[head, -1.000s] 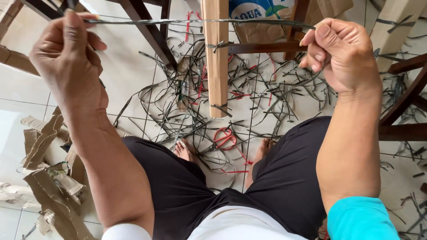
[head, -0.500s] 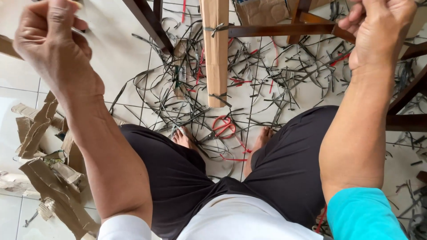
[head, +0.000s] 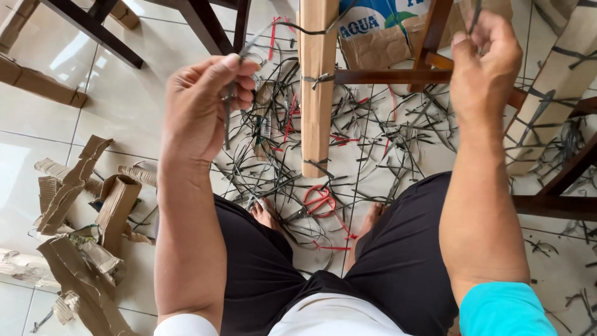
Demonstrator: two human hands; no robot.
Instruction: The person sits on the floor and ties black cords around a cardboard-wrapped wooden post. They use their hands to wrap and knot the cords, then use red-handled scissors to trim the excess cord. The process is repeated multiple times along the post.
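Observation:
My left hand [head: 208, 102] is raised over the floor and pinches one end of a thin dark strap [head: 273, 28]. That strap runs right, around a chair leg wrapped in brown cardboard [head: 317, 87]. My right hand [head: 485, 62] is up near the top right, closed on the strap's other end. Another strap is tied lower on the wrapped leg. Red-handled scissors [head: 320, 200] lie on the tiles between my bare feet.
Cut dark and red strap pieces [head: 385, 137] litter the tiled floor. Torn cardboard scraps [head: 87, 218] lie at the left. Dark wooden chair legs and rails [head: 205, 25] stand around; another cardboard-wrapped leg [head: 553, 93] is at the right. A printed cardboard box [head: 379, 31] sits behind.
My left hand has moved right, toward the wrapped leg, and both hands now sit closer together. The view has shifted slightly.

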